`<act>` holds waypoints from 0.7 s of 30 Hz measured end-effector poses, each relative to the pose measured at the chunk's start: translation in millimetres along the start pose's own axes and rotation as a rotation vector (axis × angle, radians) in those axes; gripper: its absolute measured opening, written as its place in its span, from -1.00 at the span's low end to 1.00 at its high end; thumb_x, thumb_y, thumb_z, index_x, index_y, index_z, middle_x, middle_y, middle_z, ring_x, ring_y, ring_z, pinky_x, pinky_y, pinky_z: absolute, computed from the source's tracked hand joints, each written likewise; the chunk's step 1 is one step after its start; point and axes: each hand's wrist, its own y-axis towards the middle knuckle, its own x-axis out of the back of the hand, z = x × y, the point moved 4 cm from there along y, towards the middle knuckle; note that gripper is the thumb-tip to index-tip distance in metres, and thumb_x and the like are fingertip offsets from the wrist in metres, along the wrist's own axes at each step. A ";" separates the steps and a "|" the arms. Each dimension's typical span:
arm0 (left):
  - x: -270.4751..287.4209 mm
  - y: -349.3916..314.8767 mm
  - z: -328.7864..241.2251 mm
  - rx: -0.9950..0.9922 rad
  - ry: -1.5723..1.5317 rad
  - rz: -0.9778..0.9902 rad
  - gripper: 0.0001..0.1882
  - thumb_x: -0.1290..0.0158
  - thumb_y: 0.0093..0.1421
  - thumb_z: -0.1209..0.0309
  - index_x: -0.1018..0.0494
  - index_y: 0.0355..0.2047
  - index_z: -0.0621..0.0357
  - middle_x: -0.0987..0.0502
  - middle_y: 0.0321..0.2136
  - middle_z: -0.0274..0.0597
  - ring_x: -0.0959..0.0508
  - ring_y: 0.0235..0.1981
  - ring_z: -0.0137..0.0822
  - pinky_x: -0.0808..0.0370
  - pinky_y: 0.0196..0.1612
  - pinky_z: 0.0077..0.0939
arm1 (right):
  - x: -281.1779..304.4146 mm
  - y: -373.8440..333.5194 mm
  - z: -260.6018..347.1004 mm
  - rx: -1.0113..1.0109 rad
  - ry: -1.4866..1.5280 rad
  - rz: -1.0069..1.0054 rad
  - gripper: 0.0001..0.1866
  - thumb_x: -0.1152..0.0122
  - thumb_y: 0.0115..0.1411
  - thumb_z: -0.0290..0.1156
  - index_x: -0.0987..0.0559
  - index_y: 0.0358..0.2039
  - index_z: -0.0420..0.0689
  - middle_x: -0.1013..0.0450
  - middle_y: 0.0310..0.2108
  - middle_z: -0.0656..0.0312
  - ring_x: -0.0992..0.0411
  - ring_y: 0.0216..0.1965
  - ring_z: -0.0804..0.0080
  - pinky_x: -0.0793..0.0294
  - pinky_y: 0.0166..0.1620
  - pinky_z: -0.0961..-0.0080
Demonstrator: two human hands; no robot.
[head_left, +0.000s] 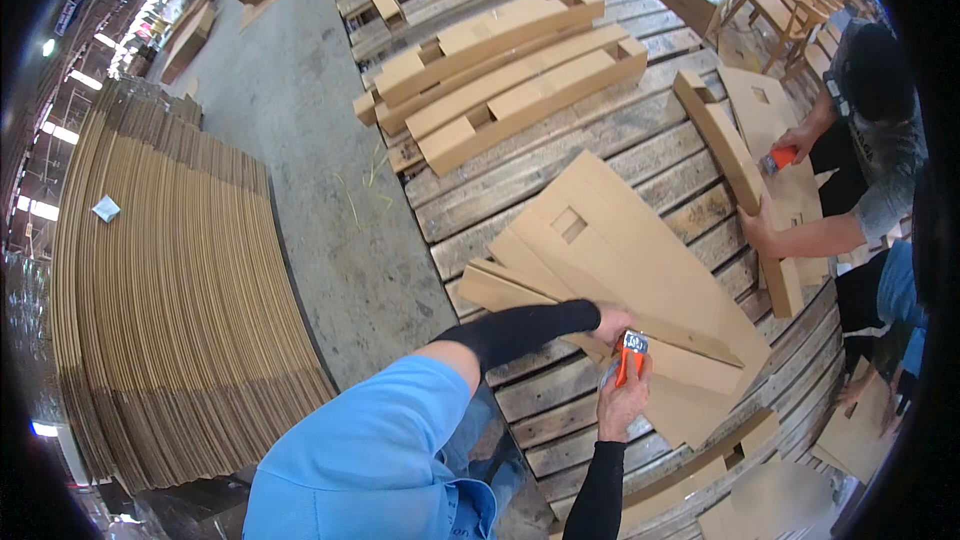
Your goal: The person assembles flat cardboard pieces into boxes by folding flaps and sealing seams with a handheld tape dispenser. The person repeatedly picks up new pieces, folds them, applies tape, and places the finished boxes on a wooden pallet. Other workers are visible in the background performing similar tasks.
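A flat brown cardboard sheet (640,260) with a square cut-out lies on the wooden pallets, its near part folded up in a long narrow flap (690,362). My left hand (613,323) is closed at the folded edge, its fingers partly hidden. In my right hand (622,402) is an orange hand tool (631,358) with a silver head, held against the fold close to my left fingers. The tool's exact kind does not show. Black sleeves cover both my forearms.
Several folded cardboard beams (520,50) lie at the far side of the slatted pallets (480,190). A tall stack of flat cardboard (170,290) stands left. At right, a co-worker's hand (765,230) steadies a cardboard beam (725,150); the other holds an orange tool (778,159).
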 end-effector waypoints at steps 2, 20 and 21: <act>3.9 -10.5 -28.1 -0.041 0.186 -0.149 -0.36 -0.40 -0.11 0.17 -0.49 -0.02 0.14 -0.57 0.00 -0.02 -0.59 0.01 0.02 -0.54 0.03 -0.07 | 9.5 13.7 1.0 -0.045 -0.040 -0.009 -0.49 -0.31 0.08 -0.49 -0.63 0.10 -0.07 -0.37 0.25 -0.07 -0.54 -0.03 -0.19 -0.54 0.03 0.02; 21.5 -27.5 -4.1 0.335 0.635 -0.084 -0.24 -0.32 -0.09 0.03 -0.47 0.03 0.33 -0.56 -0.12 0.20 -0.62 -0.12 0.08 -0.57 -0.10 0.08 | 18.3 -72.3 18.7 0.002 -0.005 0.009 -0.48 -0.31 0.08 -0.51 -0.62 0.12 -0.07 -0.34 0.29 -0.08 -0.57 -0.05 -0.10 -0.61 -0.06 0.12; 22.1 -8.2 -24.6 0.048 0.580 -0.223 -0.23 -0.33 -0.07 -0.01 -0.48 0.03 0.32 -0.57 -0.10 0.20 -0.61 -0.08 0.09 -0.57 -0.05 0.05 | 22.2 -89.2 -3.8 -0.058 -0.047 -0.045 -0.47 -0.31 0.08 -0.51 -0.63 0.13 -0.02 -0.35 0.29 -0.06 -0.57 -0.06 -0.07 -0.62 -0.08 0.14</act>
